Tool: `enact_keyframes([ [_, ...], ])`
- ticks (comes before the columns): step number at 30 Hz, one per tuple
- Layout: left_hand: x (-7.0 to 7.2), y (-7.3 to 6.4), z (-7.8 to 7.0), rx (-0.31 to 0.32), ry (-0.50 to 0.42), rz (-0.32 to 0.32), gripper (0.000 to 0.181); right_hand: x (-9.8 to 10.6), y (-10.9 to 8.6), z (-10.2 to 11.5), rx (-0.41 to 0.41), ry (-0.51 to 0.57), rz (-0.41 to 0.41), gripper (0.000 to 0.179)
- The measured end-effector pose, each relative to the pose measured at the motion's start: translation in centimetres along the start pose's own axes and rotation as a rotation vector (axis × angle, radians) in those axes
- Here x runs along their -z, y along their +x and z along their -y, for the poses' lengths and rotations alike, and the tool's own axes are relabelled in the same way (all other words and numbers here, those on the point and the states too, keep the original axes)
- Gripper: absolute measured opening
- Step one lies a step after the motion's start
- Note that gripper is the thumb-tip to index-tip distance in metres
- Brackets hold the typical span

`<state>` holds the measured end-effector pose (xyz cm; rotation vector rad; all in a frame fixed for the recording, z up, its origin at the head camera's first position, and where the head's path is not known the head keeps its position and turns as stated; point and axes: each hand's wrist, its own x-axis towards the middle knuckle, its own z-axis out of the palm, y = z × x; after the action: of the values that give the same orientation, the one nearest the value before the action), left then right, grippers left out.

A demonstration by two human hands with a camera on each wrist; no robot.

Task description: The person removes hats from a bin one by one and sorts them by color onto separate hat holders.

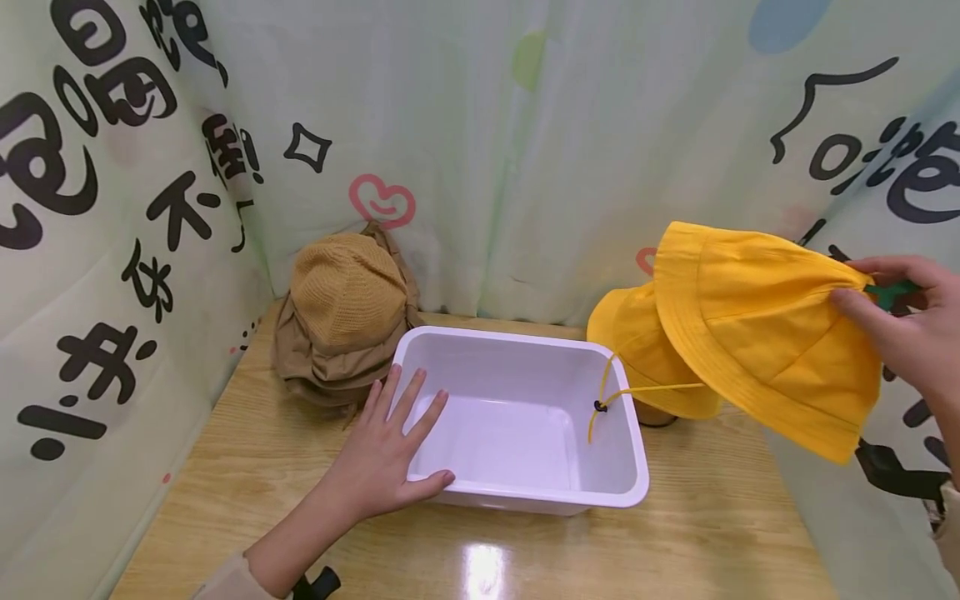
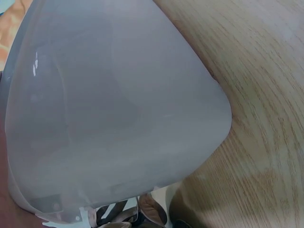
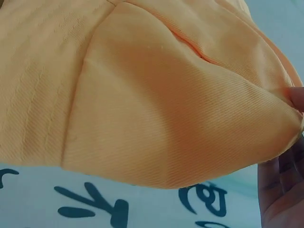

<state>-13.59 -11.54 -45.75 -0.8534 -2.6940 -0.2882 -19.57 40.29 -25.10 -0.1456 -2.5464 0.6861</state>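
My right hand (image 1: 911, 312) pinches the crown of a yellow bucket hat (image 1: 772, 342), by a green star-shaped tab (image 1: 892, 293) at its top. The hat hangs tilted, brim toward the left, right of a white plastic bin (image 1: 517, 493). A yellow cord (image 1: 663, 388) with a black toggle (image 1: 599, 407) reaches from the hat over the bin's right rim. In the right wrist view the hat's cloth (image 3: 142, 104) fills most of the picture. With fingers spread, my left hand (image 1: 386, 462) rests at the bin's left rim. The bin's outer wall (image 2: 118, 104) fills the left wrist view.
Another yellow hat (image 1: 624, 321) lies behind the held one, partly hidden. At the back left, a tan knitted hat (image 1: 348, 287) sits atop brown cloth hats (image 1: 315, 367). Printed curtains (image 1: 465, 167) close off the wooden table (image 1: 247, 483) behind and on both sides.
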Motion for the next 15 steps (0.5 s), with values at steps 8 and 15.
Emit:
enact_keyframes([
  [8,0.1,-0.1,0.1,0.003,0.000,-0.005,0.094,0.3,0.1,-1.6,-0.080,-0.054,-0.047,0.046],
  [15,0.2,-0.1,0.1,0.003,-0.005,-0.002,0.095,1.0,0.1,-2.9,-0.091,-0.102,-0.005,0.052],
])
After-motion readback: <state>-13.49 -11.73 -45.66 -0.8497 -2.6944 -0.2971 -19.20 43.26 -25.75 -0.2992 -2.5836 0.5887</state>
